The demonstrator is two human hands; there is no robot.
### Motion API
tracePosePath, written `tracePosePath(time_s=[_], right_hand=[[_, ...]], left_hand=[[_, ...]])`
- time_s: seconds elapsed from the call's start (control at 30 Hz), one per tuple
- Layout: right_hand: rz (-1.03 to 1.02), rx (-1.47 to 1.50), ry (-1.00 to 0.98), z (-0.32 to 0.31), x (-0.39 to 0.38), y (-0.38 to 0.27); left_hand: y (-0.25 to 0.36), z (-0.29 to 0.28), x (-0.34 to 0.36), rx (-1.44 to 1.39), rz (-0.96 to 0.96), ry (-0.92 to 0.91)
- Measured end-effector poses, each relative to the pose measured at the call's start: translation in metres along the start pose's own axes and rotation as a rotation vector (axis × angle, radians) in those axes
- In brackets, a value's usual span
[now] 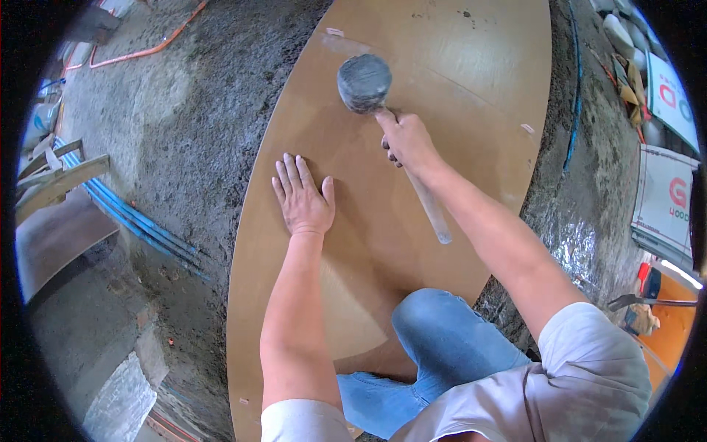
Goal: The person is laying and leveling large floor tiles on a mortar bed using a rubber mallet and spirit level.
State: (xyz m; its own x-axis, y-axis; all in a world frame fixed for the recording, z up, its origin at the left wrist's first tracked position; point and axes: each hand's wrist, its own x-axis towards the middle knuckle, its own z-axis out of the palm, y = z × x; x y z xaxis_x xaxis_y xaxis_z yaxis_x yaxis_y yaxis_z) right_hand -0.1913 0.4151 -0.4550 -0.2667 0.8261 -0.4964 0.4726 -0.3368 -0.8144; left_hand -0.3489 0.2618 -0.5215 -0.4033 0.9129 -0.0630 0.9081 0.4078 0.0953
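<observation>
A smooth tan board point(456, 66) lies beneath me, and my knee in blue jeans point(449, 331) rests over it. My right hand point(409, 141) is closed round the handle of a rubber mallet, near its head. The mallet's round grey-black head point(364, 82) is over the board's far part, and its pale handle point(428, 208) sticks out back toward me below the hand. Whether the head touches the board I cannot tell. My left hand point(305, 197) lies flat on the board near its left edge, fingers spread, holding nothing.
Rough grey mortar point(195, 110) borders the board on the left. Blue pipes point(140, 217) and an orange conduit point(147, 51) lie over there. A blue line point(577, 96) runs along the right. Printed white-and-green boxes point(663, 195) and a hammer point(633, 300) are at far right.
</observation>
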Motion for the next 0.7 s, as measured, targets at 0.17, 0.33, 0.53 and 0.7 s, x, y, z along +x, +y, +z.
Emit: tracePosePath(time_s=[0.17, 0.33, 0.53, 0.7], right_hand=[[-0.044, 0.064, 0.002, 0.001, 0.000, 0.002], [-0.060, 0.189, -0.001, -0.001, -0.022, -0.002], [0.099, -0.068, -0.060, 0.009, -0.003, 0.008], [0.062, -0.189, -0.047, -0.012, -0.032, -0.024]], left_hand=[[0.007, 0.001, 0.001, -0.034, 0.012, 0.009], [0.006, -0.005, 0.001, -0.040, 0.003, 0.015], [-0.018, -0.005, -0.022, -0.135, 0.003, -0.005], [-0.082, -0.003, -0.143, -0.194, -0.243, -0.076]])
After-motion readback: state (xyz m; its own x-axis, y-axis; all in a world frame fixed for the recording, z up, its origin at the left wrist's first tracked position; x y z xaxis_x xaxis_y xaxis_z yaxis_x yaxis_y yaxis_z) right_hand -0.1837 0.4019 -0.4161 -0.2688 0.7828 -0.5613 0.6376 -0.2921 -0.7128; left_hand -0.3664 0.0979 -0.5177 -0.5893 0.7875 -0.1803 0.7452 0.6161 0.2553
